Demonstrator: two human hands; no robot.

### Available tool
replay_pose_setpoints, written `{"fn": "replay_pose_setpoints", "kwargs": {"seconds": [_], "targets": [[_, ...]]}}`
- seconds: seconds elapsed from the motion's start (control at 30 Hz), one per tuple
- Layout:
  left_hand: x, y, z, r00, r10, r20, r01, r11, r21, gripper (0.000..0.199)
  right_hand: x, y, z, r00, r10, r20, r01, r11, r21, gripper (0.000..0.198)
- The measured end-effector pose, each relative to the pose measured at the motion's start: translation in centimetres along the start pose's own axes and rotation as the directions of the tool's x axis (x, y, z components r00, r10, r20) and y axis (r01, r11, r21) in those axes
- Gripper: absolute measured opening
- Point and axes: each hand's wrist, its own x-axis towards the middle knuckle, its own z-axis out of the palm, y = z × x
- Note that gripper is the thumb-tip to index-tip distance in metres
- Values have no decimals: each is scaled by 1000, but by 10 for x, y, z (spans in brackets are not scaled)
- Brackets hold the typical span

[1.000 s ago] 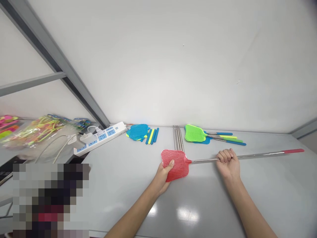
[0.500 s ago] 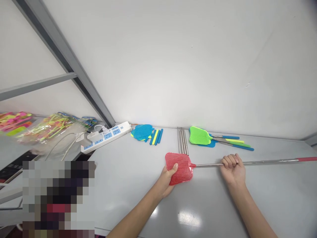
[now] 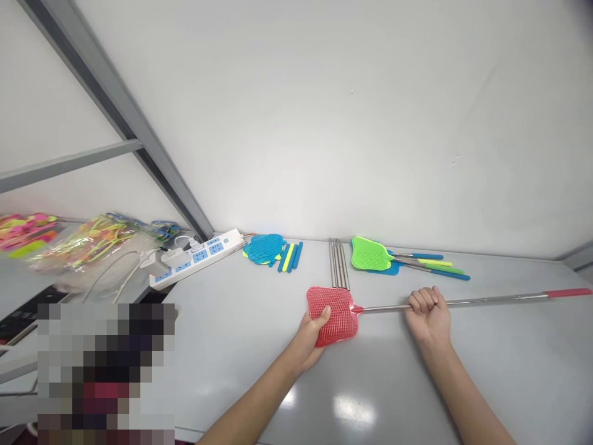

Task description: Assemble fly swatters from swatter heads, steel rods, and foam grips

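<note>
A red fly swatter with a long, thin metal rod and a red grip at its far right end is held across the table in both hands. My left hand pinches the mesh head at its left edge, thumb on top and fingers underneath. Around the metal rod, right of the head, my right hand is closed in a fist. Just behind the red head lie several metal rods side by side. Past them rests a pile of swatters with a green head on top and blue, yellow and green grips.
Blue swatter heads are stacked near the wall, beside several loose blue and yellow grips. A white power strip with plugs and cables lies to their left. Farther left are plastic bags of colourful parts and a grey metal frame.
My right hand and the rod have shifted slightly left in view, and the red grip's end now shows. Both hands keep their hold on the swatter.
</note>
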Motion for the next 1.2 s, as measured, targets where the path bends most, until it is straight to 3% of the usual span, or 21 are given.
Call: {"fn": "replay_pose_setpoints", "kwargs": {"seconds": [0.33,0.77,0.87,1.03,1.2], "targets": [[0,6,1,1000,-30,11,30,1000,-10,31,0,1,0,1000,7,16,-7,1000,-22,31],[5,35,-4,999,-31,-21,31,1000,2,31,-3,8,8,990,126,63,-123,991,-42,26],[4,44,-3,998,-52,29,56,991,-121,35,-3,10,10,986,158,60,-158,987,-15,24],[0,53,3,969,-48,244,123,946,-301,41,-6,16,13,981,178,81,-179,984,3,21],[-5,54,12,972,-28,233,95,955,-282,56,-11,22,16,982,151,113,-146,988,-51,20]]}}
